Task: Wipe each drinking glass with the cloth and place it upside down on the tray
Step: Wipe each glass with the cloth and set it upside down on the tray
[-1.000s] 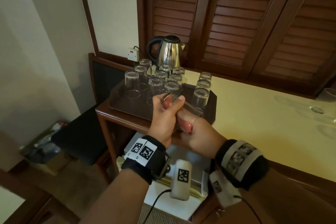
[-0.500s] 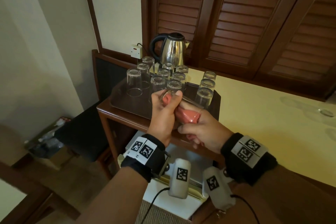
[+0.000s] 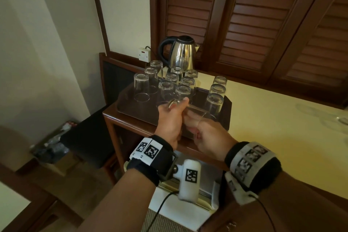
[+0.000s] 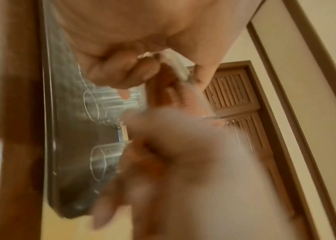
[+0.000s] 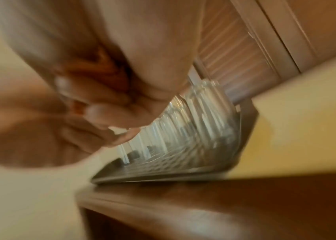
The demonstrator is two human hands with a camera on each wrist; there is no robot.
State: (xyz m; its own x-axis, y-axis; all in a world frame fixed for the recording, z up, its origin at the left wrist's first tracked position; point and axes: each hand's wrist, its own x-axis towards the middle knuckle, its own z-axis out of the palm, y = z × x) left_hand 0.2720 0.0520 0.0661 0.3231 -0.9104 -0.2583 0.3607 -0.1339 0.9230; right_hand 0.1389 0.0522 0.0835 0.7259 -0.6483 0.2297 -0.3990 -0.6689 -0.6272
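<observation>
A clear drinking glass (image 3: 196,112) lies on its side in the air just in front of the dark tray (image 3: 130,113). My left hand (image 3: 174,107) grips its base end. My right hand (image 3: 197,128) is curled at the glass's open end and holds a pink cloth (image 3: 196,134), of which only a sliver shows. In the right wrist view the cloth (image 5: 105,66) is bunched inside the curled fingers. The left wrist view shows my left fingers (image 4: 122,76) round the glass and the blurred right hand (image 4: 183,146). Several glasses (image 3: 166,88) stand upside down on the tray.
A steel kettle (image 3: 183,52) stands behind the tray by a wall socket (image 3: 144,53). The tray sits on a wooden stand (image 3: 131,128) beside a yellow counter (image 3: 273,128), with more glassware (image 3: 340,118) at its far right. A dark stool (image 3: 88,137) stands below left.
My right hand has twisted at the mouth of the glass, and far less of the pink cloth shows than before. The left hand still holds the glass in front of the tray.
</observation>
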